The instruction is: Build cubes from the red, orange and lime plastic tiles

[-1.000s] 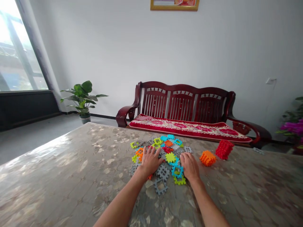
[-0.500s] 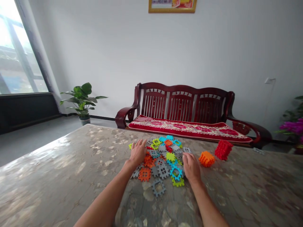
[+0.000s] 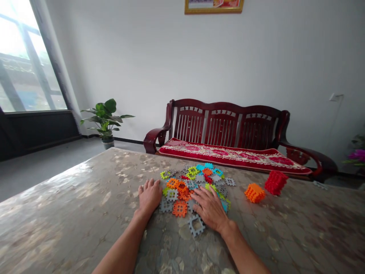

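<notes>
A loose heap of flat plastic interlocking tiles with notched edges lies on the table, in orange, grey, blue, lime green and red. My left hand (image 3: pixel 149 196) rests at the heap's left side, fingers stretched out, holding nothing. Over the near right part of the heap my right hand (image 3: pixel 209 207) is spread, its fingers lying on tiles and hiding several of them. Just left of its fingers is an orange tile (image 3: pixel 180 209) with a windowed middle. A grey tile (image 3: pixel 196 225) with a large opening lies nearest me, by the right wrist.
Right of the heap stand an orange tile stack (image 3: pixel 254 193) and a red tile stack (image 3: pixel 276 182). The patterned table (image 3: pixel 99 213) reaches toward a wooden bench (image 3: pixel 222 125) by the wall. A potted plant (image 3: pixel 106 120) stands on the floor at left.
My left hand has moved off the heap to its left side. My right hand has shifted left from the heap's right edge onto the tiles. The view has turned slightly left.
</notes>
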{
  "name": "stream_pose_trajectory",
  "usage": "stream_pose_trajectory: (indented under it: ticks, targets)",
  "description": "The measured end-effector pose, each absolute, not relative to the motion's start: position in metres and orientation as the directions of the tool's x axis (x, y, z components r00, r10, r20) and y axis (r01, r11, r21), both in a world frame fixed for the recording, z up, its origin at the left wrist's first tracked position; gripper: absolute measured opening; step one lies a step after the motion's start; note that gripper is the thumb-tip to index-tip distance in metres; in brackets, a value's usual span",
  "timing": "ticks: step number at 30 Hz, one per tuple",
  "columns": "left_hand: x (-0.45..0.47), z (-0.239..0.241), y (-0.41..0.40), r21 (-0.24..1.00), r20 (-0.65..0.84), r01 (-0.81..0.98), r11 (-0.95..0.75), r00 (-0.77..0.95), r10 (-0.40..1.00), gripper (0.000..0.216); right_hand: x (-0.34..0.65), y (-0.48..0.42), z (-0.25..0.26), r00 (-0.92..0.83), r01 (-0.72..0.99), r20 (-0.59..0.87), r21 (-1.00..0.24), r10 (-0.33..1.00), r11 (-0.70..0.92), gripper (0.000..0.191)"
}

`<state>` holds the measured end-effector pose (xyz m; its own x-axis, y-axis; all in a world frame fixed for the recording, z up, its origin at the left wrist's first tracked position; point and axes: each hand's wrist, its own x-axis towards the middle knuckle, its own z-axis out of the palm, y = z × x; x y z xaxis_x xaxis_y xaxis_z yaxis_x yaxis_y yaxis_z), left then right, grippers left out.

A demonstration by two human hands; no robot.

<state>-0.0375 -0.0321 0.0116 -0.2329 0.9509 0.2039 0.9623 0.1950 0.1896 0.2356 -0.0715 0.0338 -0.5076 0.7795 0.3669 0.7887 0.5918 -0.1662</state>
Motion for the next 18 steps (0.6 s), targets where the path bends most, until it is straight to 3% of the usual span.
stream_pose_trajectory:
  ticks: [10, 18]
  targets:
    - [-0.035, 0.015, -0.032, 0.192, 0.246, 0.97, 0.148, -0.193, 0.95, 0.044, 0.235, -0.062, 0.032, -0.344, 0.837, 0.505, -0.217, 0.792, 0.502, 0.03]
    - [-0.035, 0.019, -0.033, 0.231, 0.251, 0.963, 0.14, -0.198, 0.947, 0.044, 0.183, -0.035, 0.046, -0.475, 0.793, 0.47, -0.138, 0.744, 0.593, 0.036]
